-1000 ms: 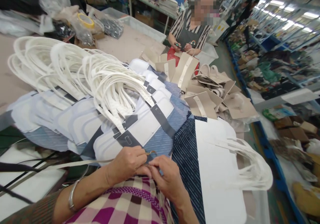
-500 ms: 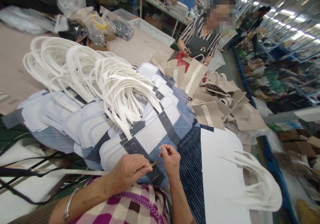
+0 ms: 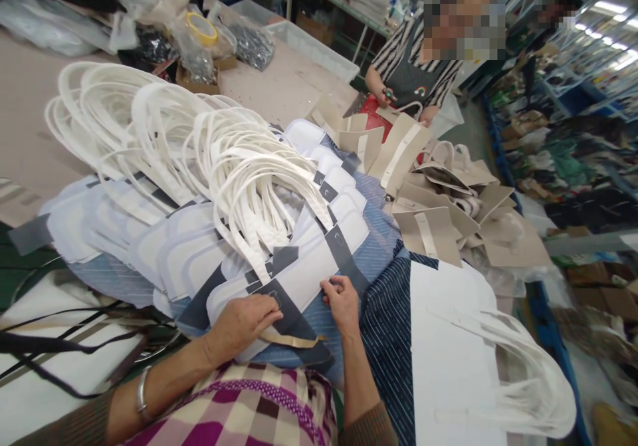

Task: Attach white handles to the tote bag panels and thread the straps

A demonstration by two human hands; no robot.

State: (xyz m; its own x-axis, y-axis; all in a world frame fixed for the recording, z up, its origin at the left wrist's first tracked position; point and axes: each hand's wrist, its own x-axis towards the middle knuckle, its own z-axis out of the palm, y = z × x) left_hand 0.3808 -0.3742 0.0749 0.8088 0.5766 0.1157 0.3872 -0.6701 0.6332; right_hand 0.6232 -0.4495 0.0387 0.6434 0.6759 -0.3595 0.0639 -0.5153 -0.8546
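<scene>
My left hand is closed, thumb against fingers, over a dark grey strap near its rectangular cutout. A narrow tan strip emerges from under that hand and lies across the strap; whether the fingers grip it is hidden. My right hand is pinched at the lower edge of a white bag panel, and what it holds is too small to make out. Beneath both is blue striped fabric. White looped handles rise from the stacked panels behind.
A co-worker handles a beige bag panel across the table. Beige bag pieces are heaped at right. Nearer lies dark striped fabric under a white panel with looped handles. A yellow tape roll sits among plastic bags.
My left hand has moved left and up onto the dark strap, and more of the tan strip shows. My right hand has shifted slightly up to the white panel's edge. The view has turned slightly.
</scene>
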